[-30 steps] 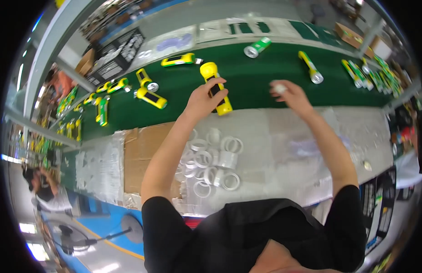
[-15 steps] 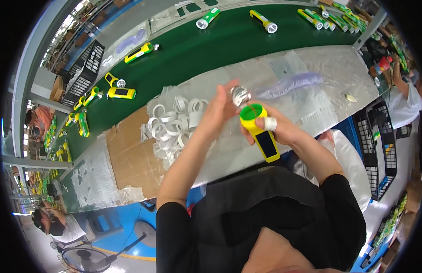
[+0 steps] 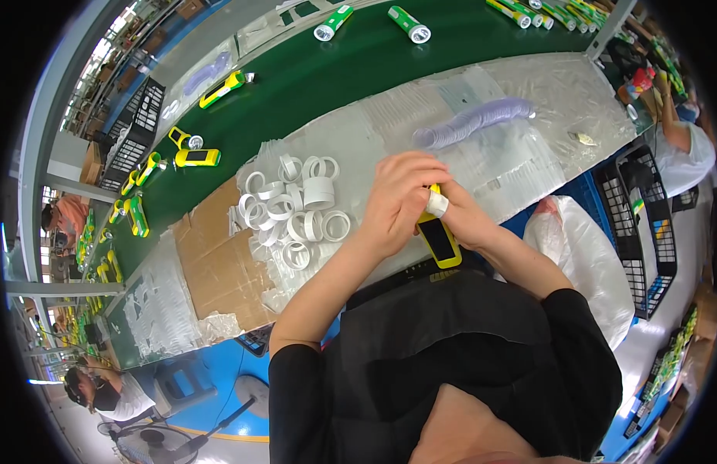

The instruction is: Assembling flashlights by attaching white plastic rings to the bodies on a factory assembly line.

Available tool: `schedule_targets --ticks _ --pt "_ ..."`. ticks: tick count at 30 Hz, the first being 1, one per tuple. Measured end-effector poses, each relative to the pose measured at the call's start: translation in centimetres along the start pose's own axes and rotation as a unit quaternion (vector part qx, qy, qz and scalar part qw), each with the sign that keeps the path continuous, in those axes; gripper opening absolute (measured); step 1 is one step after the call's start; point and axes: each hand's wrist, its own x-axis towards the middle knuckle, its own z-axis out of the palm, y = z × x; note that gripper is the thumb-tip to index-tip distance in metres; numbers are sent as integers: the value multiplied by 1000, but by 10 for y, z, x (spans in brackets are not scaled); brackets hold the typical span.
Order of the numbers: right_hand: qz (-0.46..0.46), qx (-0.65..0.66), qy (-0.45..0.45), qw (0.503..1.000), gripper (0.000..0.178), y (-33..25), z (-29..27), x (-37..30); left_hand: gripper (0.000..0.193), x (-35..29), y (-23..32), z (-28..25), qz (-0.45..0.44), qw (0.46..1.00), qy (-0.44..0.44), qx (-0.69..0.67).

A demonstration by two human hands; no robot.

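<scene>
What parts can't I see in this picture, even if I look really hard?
All in the head view:
- Top end of the yellow flashlight: hidden by the left hand and right hand.
- Some white rings: partly hidden by other rings, so hard to count.
- Fan: its bottom is cut off by the lower edge.
- Far-left flashlights: too small to count.

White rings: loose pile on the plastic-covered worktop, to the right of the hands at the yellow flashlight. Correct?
Wrong side. The head view shows the white rings in a loose pile on the plastic-covered worktop, to the left of the hands at the yellow flashlight.
</scene>
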Motion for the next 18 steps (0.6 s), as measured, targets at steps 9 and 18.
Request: schedule_targets --ticks 9,18 --pt "-93 70 138 984 51 -10 -36 -18 53 17 -102 36 -173 941 -13 289" --pt "-65 59 74 993 51 -12 -35 -9 49 20 -45 -1 -216 975 51 -1"
